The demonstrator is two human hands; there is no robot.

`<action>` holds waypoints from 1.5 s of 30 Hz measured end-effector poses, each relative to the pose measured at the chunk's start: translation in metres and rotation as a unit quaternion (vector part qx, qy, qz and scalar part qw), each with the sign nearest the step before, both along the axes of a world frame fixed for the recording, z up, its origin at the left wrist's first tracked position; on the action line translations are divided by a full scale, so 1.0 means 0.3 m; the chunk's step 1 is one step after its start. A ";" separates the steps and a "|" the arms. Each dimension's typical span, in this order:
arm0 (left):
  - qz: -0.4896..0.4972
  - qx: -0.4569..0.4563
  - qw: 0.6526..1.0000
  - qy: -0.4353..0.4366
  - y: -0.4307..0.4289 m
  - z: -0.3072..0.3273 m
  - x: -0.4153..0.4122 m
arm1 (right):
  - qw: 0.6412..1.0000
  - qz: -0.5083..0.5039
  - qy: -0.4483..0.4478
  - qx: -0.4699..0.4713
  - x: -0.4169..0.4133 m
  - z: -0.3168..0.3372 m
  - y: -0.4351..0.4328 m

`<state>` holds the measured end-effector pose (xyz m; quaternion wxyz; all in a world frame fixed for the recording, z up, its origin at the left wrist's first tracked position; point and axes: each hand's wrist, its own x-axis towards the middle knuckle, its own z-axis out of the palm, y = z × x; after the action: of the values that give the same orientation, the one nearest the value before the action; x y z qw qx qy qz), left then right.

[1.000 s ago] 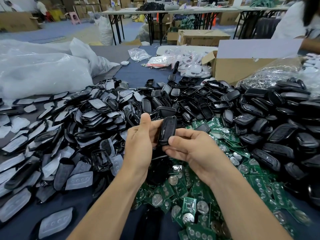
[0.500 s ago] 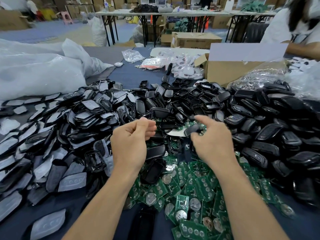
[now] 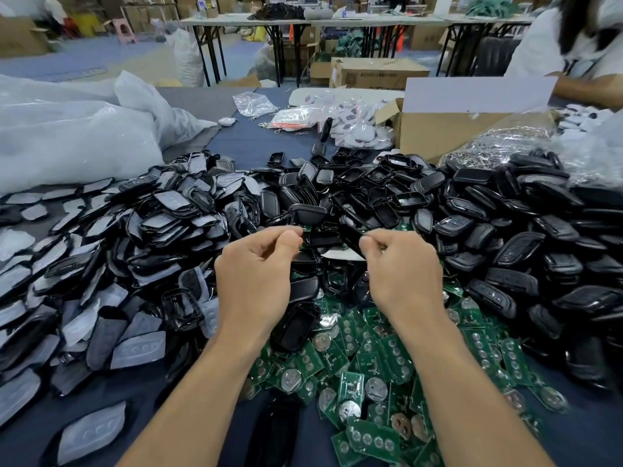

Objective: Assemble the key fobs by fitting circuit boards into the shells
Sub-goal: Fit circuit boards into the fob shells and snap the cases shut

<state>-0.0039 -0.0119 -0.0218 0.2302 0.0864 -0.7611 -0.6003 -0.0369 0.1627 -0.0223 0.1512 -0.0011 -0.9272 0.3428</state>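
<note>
Parts-picking step: right hand [image 3: 401, 271] pinches a shell [image 3: 350, 238], left hand [image 3: 258, 267] curls, contents unclear; next probably needs a board [image 3: 350, 385].

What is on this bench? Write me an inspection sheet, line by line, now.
Surface: dark blue cloth, largely buried under parts.
Job's things: black shells heaped centre and right; green circuit boards piled beneath the forearms.
Clutter: grey button pads spread left; white plastic bags far left; cardboard box and a bag of metal rings far right.
Grips: left hand fingers curled, contents unclear; right hand pinches one shell above the pile.
Cables: nothing seen.
Surroundings: another person seated far right; folding tables and cartons behind.
</note>
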 end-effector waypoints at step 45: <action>-0.129 0.203 0.966 -0.093 0.005 0.049 0.012 | 0.993 0.070 -0.010 -0.093 0.033 0.037 -0.014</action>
<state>-0.0004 -0.0105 -0.0072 0.0569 0.0878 -0.6459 -0.7562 -0.0270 0.1584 -0.0113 0.1164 0.0466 -0.8905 0.4374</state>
